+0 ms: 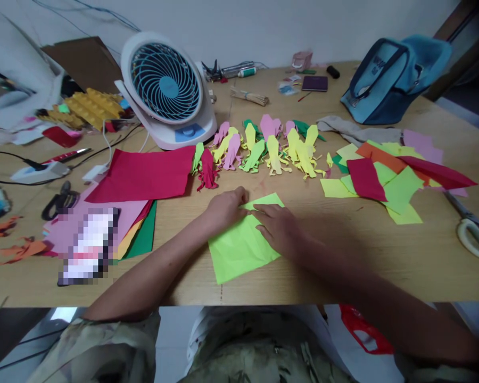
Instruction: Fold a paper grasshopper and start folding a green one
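Note:
A light green sheet of paper (239, 252) lies slightly creased on the wooden table in front of me. My left hand (227, 210) is at the sheet's upper left edge, its fingers curled in and closed on the paper. Lying across the right part of the sheet, my right hand (278, 227) has its fingers stretched and apart, with the fingertips pointing to the left hand. Just beyond the hands stand several cut and folded paper figures in yellow (274, 157), pink (232, 151), green (255, 156) and red (208, 171).
On the left are red paper (151, 173), a phone (90, 247), black-handled scissors (62, 201) and a white fan (165, 88). To the right lie coloured paper pieces (399, 191), white-handled scissors (475, 231) and a blue bag (387, 80). A bundle of sticks (249, 96) is at the back.

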`<state>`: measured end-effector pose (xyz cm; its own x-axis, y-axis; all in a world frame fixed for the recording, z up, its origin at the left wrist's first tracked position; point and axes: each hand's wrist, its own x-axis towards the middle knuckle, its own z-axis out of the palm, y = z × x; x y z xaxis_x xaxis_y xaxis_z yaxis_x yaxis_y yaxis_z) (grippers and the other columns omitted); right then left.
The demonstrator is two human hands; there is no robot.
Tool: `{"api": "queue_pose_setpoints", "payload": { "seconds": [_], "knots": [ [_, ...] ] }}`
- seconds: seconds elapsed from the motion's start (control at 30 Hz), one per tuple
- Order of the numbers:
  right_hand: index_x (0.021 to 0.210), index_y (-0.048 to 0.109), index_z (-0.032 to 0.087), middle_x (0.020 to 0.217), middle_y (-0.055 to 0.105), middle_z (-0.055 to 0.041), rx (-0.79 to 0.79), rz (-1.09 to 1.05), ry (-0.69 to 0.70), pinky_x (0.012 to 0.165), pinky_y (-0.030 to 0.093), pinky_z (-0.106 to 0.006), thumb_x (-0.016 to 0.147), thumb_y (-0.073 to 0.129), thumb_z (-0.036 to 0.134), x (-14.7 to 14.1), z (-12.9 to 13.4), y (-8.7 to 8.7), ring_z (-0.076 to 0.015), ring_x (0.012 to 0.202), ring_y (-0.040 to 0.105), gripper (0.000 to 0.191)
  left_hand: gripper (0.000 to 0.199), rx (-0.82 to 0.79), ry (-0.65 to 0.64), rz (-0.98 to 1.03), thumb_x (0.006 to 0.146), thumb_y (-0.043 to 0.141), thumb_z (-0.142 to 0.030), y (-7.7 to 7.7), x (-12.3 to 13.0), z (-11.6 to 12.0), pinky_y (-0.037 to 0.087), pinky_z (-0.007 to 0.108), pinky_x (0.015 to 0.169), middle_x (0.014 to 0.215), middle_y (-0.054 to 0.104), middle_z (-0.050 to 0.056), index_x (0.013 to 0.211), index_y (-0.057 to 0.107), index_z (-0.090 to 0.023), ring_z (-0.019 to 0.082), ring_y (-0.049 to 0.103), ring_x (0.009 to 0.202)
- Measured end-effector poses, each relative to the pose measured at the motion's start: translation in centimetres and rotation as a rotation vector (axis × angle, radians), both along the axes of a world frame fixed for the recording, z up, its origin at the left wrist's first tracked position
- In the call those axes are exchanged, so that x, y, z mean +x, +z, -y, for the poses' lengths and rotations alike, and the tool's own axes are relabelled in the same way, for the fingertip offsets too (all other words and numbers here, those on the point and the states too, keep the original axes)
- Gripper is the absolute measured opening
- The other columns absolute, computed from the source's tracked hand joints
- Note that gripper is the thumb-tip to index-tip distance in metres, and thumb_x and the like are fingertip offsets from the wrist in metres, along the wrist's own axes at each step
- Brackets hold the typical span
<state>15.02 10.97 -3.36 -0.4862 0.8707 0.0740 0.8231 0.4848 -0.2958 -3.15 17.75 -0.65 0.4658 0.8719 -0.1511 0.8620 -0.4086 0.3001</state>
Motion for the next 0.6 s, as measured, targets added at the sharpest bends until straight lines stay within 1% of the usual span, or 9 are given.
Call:
{"api": "queue_pose_setpoints", "payload": {
  "seconds": [0.07, 0.13, 0.23, 0.3, 0.43, 0.5, 0.6],
  "knots": [
    [0.134, 0.059, 0.016, 0.144, 0.056, -0.0127, 0.016, 0.032, -0.001, 0.099, 0.044, -0.042, 0.096, 0.050, 0.019, 0.0, 0.1, 0.0, -0.0277, 0.123, 0.054, 0.040, 0.029, -0.010, 0.024, -0.026, 0.085, 0.065, -0.034, 0.3, -0.3, 0.1, 0.034, 0.027, 0.062, 0.095, 0.071, 0.008, 0.109, 0.060, -0.018, 0.021, 0.063, 0.079],
    [0.136, 0.058, 0.018, 0.145, 0.056, -0.0122, 0.032, 0.059, -0.005, 0.097, 0.044, -0.042, 0.096, 0.051, 0.019, -0.1, 0.2, -0.2, -0.0281, 0.123, 0.054, 0.041, 0.025, -0.065, 0.020, -0.034, 0.084, 0.065, -0.035, 0.8, -0.8, -0.1, 0.034, 0.027, 0.062, 0.092, 0.071, 0.007, 0.102, 0.062, -0.018, 0.020, 0.061, 0.076],
    [0.137, 0.057, 0.020, 0.145, 0.056, -0.0120, 0.054, 0.086, -0.009, 0.095, 0.044, -0.042, 0.096, 0.050, 0.019, -0.1, 0.2, -0.5, -0.0282, 0.123, 0.054, 0.042, 0.017, -0.199, -0.072, -0.021, 0.081, 0.064, -0.033, 1.6, -1.7, -0.6, 0.032, 0.026, 0.061, 0.082, 0.068, 0.004, 0.087, 0.064, -0.017, 0.017, 0.056, 0.070],
    [0.138, 0.057, 0.021, 0.145, 0.056, -0.0118, 0.067, 0.098, -0.013, 0.094, 0.044, -0.042, 0.096, 0.050, 0.019, -0.1, 0.3, -0.6, -0.0281, 0.122, 0.053, 0.043, 0.017, -0.261, -0.136, -0.020, 0.081, 0.063, -0.034, 2.1, -2.4, -1.0, 0.031, 0.025, 0.060, 0.075, 0.064, 0.002, 0.082, 0.063, -0.017, 0.015, 0.053, 0.067],
    [0.139, 0.057, 0.024, 0.144, 0.057, -0.0102, 0.100, 0.119, -0.018, 0.090, 0.044, -0.042, 0.095, 0.050, 0.019, -0.1, 0.2, -1.0, -0.0286, 0.120, 0.054, 0.045, 0.021, -0.319, -0.186, 0.023, 0.078, 0.064, -0.037, 2.8, -3.6, -1.4, 0.030, 0.023, 0.059, 0.073, 0.060, -0.001, 0.081, 0.062, -0.017, 0.014, 0.050, 0.066],
    [0.139, 0.058, 0.026, 0.142, 0.058, -0.0096, 0.121, 0.119, -0.019, 0.089, 0.044, -0.042, 0.095, 0.050, 0.018, -0.1, 0.2, -1.3, -0.0287, 0.119, 0.055, 0.045, 0.022, -0.398, -0.201, 0.053, 0.078, 0.064, -0.039, 3.0, -4.3, -1.4, 0.031, 0.023, 0.059, 0.074, 0.061, -0.001, 0.082, 0.063, -0.017, 0.013, 0.050, 0.066],
    [0.137, 0.059, 0.029, 0.140, 0.060, -0.0096, 0.153, 0.114, -0.024, 0.087, 0.043, -0.041, 0.095, 0.049, 0.018, -0.1, 0.2, -1.7, -0.0289, 0.117, 0.056, 0.045, 0.025, -0.484, -0.171, 0.078, 0.077, 0.064, -0.042, 3.1, -5.4, -1.4, 0.032, 0.022, 0.059, 0.071, 0.058, -0.002, 0.081, 0.064, -0.018, 0.013, 0.049, 0.065]
  ]
}}
